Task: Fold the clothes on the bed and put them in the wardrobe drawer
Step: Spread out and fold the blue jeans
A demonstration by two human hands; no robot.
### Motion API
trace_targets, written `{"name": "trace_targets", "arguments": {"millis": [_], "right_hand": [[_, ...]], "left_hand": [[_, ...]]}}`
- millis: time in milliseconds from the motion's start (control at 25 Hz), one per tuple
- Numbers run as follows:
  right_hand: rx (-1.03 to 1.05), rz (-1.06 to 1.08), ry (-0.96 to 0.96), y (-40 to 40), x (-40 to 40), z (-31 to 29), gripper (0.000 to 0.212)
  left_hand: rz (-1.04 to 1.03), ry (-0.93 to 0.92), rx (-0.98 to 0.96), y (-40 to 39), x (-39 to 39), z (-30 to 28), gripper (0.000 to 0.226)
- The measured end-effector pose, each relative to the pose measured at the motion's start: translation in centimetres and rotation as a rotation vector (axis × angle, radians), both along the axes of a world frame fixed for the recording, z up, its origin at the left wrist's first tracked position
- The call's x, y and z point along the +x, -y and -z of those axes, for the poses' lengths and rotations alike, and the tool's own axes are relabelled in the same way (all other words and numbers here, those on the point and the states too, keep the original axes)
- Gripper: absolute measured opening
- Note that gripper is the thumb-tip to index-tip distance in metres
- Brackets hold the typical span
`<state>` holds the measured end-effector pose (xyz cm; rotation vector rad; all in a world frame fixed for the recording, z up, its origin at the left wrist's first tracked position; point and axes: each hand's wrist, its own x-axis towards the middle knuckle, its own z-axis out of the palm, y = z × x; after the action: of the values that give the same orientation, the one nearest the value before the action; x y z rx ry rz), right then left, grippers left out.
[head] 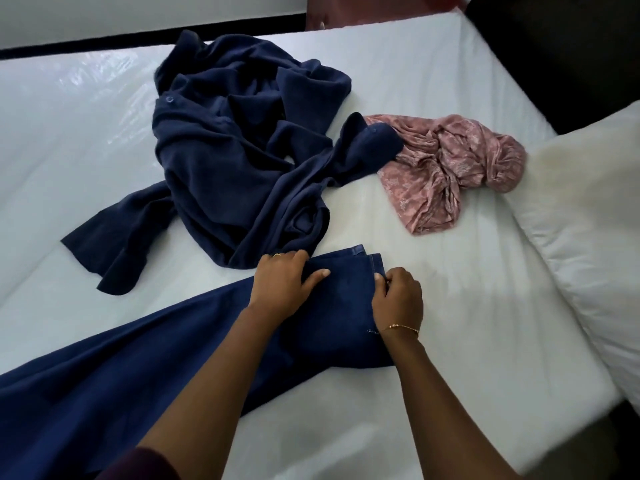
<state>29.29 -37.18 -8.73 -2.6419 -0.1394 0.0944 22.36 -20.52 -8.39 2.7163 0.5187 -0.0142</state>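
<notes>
Left hand (pixel 284 282) presses flat, right hand (pixel 398 292) pinches the navy trousers' (pixel 207 358) hem; next, probably fold again.

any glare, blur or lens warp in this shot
Head view: glare streaks the shiny mattress cover at upper left; the pillow at right is washed out bright; the wide lens bows the bed edges; the hands and the navy garment they handle look sharp.
</notes>
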Motion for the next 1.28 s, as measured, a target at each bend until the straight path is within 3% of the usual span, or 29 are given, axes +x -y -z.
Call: {"name": "trace_targets", "arguments": {"millis": [80,200,320,520,680,840,960,1160,1280], "right_hand": [[0.059,-0.002,0.131,-0.3,0.1,-0.6,0.015],[0.003,-0.110,0.273,-1.6,1.6,-1.2,0.021],[0.019,-0.078,0.052,-1.2,2.5,-0.5,0.024],[0.010,0.047,-0.104,2.2,-0.7,-0.4,0.035],[0.064,0.013,-0.188,4.3,-4.2,-1.1,0.040],[0.134,-0.005,-0.357,5.4,-3.8,-1.2,0.030],[0.256,0.031,-0.299,5.8,-3.2,-1.9,0.023],[0.238,0.309,-0.172,8.4,-5.0,-2.4,0.032],[0.510,0.642,-0.277,9.1,-6.0,-2.0,0.040]], "left_hand": [[0.006,0.062,-0.086,0.5,1.2,-0.4,0.033],[-0.101,0.259,0.095,1.0,0.8,0.6,0.033],[-0.159,0.335,0.272,1.9,-0.1,1.7,0.027],[0.106,0.414,0.263,4.5,-3.8,1.2,0.023],[0.240,0.321,0.290,6.8,-9.0,1.7,0.031],[0.116,0.164,0.317,8.5,-10.9,1.8,0.033],[0.053,0.186,0.262,9.9,-10.3,1.0,0.030],[0.110,0.302,0.259,13.8,-9.3,0.4,0.027],[0.077,0.329,0.044,15.8,-9.6,0.4,0.030]]}}
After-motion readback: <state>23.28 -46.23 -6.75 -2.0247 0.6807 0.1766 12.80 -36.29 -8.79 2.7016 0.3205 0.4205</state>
